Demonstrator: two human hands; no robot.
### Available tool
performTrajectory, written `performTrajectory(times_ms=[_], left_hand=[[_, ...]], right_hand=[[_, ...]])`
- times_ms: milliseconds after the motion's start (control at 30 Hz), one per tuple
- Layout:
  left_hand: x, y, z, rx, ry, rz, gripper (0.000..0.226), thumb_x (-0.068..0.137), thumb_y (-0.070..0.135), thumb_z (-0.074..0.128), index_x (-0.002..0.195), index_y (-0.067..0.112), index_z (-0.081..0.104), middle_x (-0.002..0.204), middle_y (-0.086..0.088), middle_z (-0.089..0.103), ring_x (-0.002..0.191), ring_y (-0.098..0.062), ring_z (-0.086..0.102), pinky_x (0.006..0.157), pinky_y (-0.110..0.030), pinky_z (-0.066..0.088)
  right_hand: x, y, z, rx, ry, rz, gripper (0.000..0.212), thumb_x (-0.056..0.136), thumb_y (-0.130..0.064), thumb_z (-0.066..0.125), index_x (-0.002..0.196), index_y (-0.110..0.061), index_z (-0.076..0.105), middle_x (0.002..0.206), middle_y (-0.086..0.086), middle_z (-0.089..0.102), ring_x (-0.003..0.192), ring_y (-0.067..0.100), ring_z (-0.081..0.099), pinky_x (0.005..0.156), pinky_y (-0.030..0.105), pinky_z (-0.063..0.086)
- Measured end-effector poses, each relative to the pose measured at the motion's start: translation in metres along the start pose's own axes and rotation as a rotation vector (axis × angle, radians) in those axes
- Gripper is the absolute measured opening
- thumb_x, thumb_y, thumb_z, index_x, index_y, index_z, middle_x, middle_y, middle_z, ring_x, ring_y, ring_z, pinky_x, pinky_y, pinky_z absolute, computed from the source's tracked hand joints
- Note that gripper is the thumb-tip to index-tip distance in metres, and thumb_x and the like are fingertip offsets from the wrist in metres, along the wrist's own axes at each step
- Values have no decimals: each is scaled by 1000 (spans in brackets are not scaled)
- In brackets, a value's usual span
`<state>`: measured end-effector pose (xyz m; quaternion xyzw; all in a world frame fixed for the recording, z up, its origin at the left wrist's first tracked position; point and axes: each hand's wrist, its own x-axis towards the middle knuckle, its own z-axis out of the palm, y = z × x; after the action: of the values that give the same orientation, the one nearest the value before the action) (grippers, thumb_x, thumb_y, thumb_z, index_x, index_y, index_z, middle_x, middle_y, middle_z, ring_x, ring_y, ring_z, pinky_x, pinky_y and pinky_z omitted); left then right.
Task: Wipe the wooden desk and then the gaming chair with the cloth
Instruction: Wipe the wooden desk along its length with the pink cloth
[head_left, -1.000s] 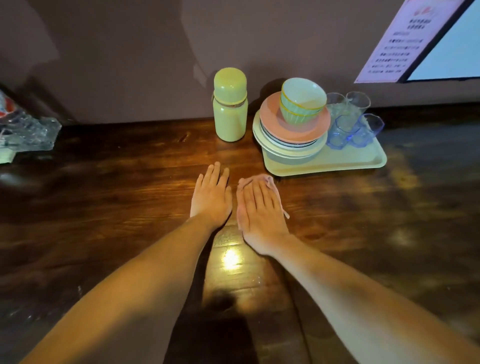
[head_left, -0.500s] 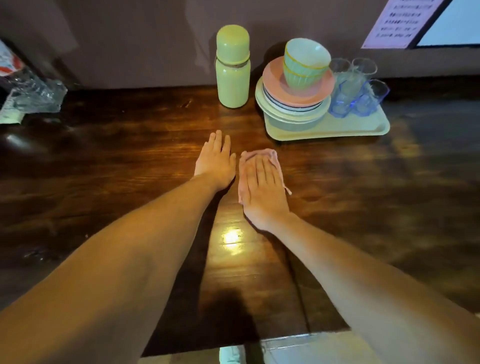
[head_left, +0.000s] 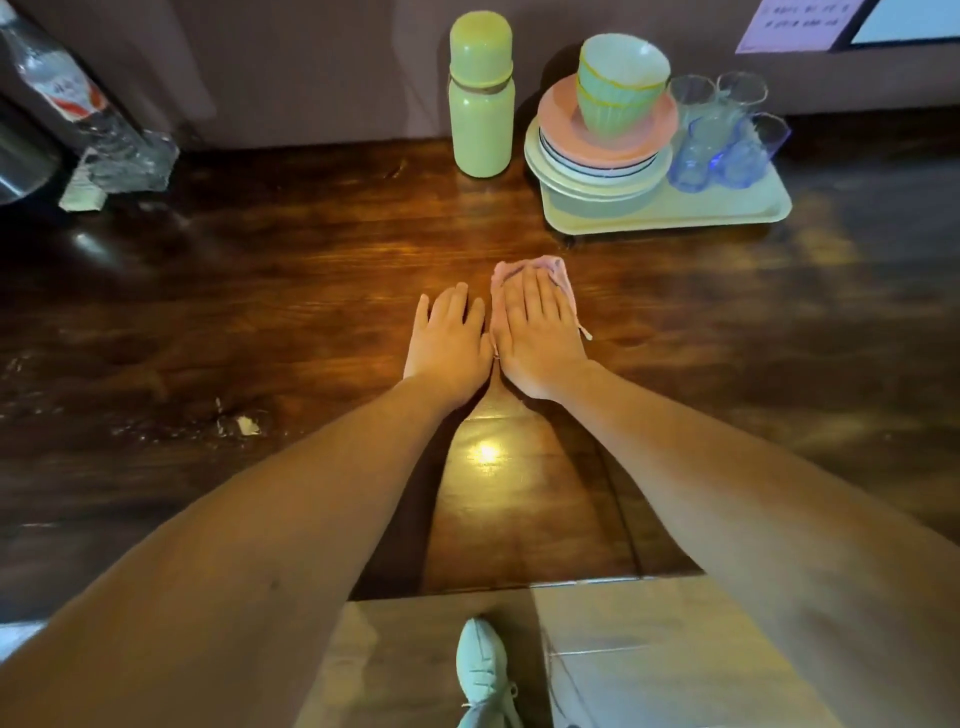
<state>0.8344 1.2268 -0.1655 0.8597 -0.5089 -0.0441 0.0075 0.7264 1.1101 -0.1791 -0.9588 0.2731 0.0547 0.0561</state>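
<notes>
While the right hand (head_left: 540, 332) lies flat with straight fingers on a small pink cloth (head_left: 560, 269), the left hand (head_left: 449, 338) rests open, palm down, on the bare wood just beside it, the two hands nearly touching at the thumbs. Neither hand grips anything. The cloth sits near the middle of the dark wooden tabletop (head_left: 260, 312), mostly covered by the right hand, with its far edge and a thin strip on the right side showing. A bright spot of light reflects off the wood between the forearms.

Toward the wall, a pale green flask (head_left: 480, 98) stands upright. Just to its right is a light green tray (head_left: 675, 210) carrying a stack of plates (head_left: 654, 124) with two nested bowls (head_left: 618, 78) on top, and a cluster of clear bluish glasses (head_left: 727, 135) beside them. At the far left lies a clear plastic bottle (head_left: 78, 98), tilted. A few pale scraps (head_left: 247, 425) lie on the wood left of the arms. Below the tabletop's near edge, a light shoe (head_left: 480, 670) stands on the tiled floor (head_left: 675, 649).
</notes>
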Motion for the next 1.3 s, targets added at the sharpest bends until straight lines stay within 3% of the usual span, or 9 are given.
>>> performTrajectory(times_ms=[100,233,333,400,533,733,933,1067,1300], left_hand=[[-38,14,1,-28,98,38,43,108,35,38,144,19,54,165,-14,35,156,-30,26,129,-56,20],[-120,30,18,-125,132,13,55,106,31,32,156,10,43,168,-15,29,157,-30,22,131,-52,14],[-154,33,25,-164,176,-75,58,101,33,36,152,7,45,162,-18,35,151,-34,30,130,-51,17],[-160,35,29,-161,195,-38,55,100,32,39,150,9,47,159,-16,39,146,-34,37,128,-49,18],[-156,32,35,-155,224,-7,53,99,32,42,148,14,46,153,-10,43,140,-31,42,122,-50,29],[-154,27,42,-208,279,-54,44,102,31,43,144,17,48,149,-5,46,138,-26,41,116,-46,35],[-156,27,40,-235,262,-97,41,103,25,45,142,17,52,151,-7,48,139,-25,40,115,-46,38],[-157,28,39,-251,258,-123,44,101,30,43,142,19,51,150,-6,47,140,-25,39,115,-47,38],[-157,25,42,-272,263,-137,43,101,29,49,142,21,53,152,-6,46,142,-25,38,116,-50,36]], right_hand=[[-33,-6,9,39,14,-6,73,104,-43,7,165,-6,-7,173,24,-2,162,39,-3,131,53,2],[-113,-23,21,63,53,-25,73,106,-43,11,166,-3,-5,173,26,-1,161,40,-6,130,54,5],[-175,-37,32,78,38,-52,71,108,-38,17,166,-3,-3,173,26,-1,161,42,-8,129,56,8],[-194,-37,34,43,-23,-132,69,108,-37,14,166,-3,-3,172,27,-4,160,44,-12,128,58,6],[-159,-19,20,-17,8,-199,72,107,-39,16,166,-1,4,173,26,3,161,43,-6,129,56,4],[-110,-25,20,26,38,-48,70,107,-37,21,165,-1,6,172,25,10,161,42,4,129,53,9],[-196,-44,33,75,124,-74,64,110,-33,10,167,-6,4,174,18,11,163,34,1,131,51,8],[-256,-45,48,91,95,-96,66,112,-42,15,167,-6,9,174,18,11,163,34,2,130,53,11],[-162,-24,25,6,70,-122,69,109,-40,11,167,-4,6,174,19,9,163,33,0,130,49,8]])
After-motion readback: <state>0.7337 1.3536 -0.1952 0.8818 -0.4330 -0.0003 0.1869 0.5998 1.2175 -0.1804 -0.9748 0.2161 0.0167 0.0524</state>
